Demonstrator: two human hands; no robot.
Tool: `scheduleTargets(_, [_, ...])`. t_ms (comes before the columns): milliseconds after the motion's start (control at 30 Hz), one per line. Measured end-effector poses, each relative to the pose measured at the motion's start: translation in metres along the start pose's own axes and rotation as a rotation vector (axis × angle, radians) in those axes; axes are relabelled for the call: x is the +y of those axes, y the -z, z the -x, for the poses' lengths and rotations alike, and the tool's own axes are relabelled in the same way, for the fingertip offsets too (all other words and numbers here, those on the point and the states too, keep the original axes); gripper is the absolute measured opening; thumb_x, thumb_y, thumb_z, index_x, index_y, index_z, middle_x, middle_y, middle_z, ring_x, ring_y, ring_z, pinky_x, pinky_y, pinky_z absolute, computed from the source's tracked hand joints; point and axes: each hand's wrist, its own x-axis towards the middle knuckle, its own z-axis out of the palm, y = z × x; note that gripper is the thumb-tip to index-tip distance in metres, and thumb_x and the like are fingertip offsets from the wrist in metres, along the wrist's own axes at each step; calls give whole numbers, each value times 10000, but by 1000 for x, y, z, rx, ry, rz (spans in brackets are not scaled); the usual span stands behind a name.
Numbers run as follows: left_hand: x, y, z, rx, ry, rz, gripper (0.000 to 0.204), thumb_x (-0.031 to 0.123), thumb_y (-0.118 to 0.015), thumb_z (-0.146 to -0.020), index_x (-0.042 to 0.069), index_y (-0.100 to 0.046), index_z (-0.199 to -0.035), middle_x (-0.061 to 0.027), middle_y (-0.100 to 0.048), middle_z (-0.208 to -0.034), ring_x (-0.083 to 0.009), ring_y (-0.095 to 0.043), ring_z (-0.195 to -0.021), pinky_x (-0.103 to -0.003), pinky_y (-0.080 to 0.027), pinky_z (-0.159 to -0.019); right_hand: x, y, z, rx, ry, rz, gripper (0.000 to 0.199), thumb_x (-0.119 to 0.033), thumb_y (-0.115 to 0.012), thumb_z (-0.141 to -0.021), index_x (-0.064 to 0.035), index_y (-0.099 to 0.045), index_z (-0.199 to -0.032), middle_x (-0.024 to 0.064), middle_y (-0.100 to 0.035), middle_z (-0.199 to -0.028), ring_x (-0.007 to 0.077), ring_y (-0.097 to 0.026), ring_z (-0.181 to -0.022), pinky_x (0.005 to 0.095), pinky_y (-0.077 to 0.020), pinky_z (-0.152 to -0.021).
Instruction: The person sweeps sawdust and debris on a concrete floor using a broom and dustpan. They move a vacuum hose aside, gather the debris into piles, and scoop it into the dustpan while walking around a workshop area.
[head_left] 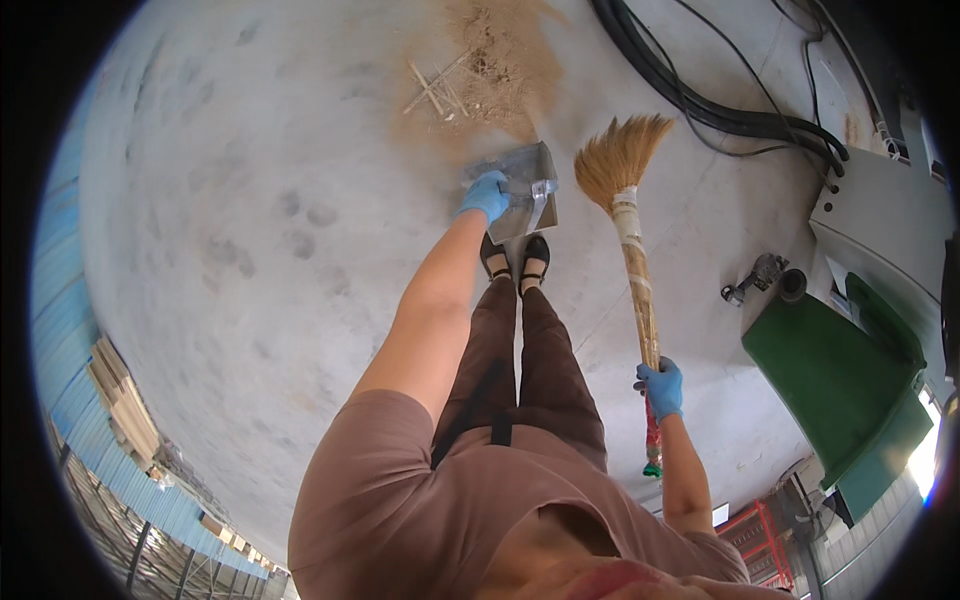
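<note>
A worker in blue gloves grips a grey dustpan (524,165) with the left hand (485,196), its fingers closed on the pan, though exactly which part they clasp is hard to tell. To the right of the dustpan, the right hand (662,388) is clamped around the lower shaft of a straw broom (637,262), whose bristles (622,160) fan out beside the pan, apart from it. A heap of brown dust (505,70) and pale sticks (436,88) lies just beyond the dustpan on the concrete floor (250,310). The pan looks light, thin and fairly stiff, best held by its handle and kept level; the broom seems light, stiff in the shaft and springy at the tip, with the taped shaft the likeliest secure hold. Whether the dustpan touches the ground is unclear.
</note>
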Motion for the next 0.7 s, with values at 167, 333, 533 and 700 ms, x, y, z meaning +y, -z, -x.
scheduleTargets(167, [-28,-31,-22,6,73,575,239,184,-639,-847,74,-650,-1060,-150,-676,-1099,-330,-641,-1045,-415,-498,-916,-23,-14,5,-57,-24,-97,294,-139,-677,-800,49,-621,-1018,74,-623,-744,161,-633,-553,280,-468,-479])
scheduleTargets(333, [-63,-26,16,174,292,987,348,267,-591,-925,56,-589,-1201,-93,-628,-1141,-236,-583,-1091,-372,-479,-939,-57,-22,-11,-96,-19,-151,294,-117,-666,-804,59,-610,-1032,80,-627,-757,161,-626,-552,274,-469,-488])
scheduleTargets(533, [-10,-29,86,99,547,1111,500,476,-399,-1004,199,-441,-1418,31,-514,-1388,-170,-447,-1301,-442,-385,-989,-110,10,-56,-166,27,-98,277,-120,-662,-809,56,-607,-1016,98,-646,-761,198,-656,-565,307,-499,-506])
scheduleTargets(700, [72,-14,73,190,212,977,543,488,-377,-1009,201,-378,-1470,15,-482,-1433,-191,-420,-1342,-470,-383,-1004,-155,70,-106,-237,40,-3,259,-133,-675,-806,28,-609,-997,86,-644,-754,188,-650,-561,303,-489,-507])
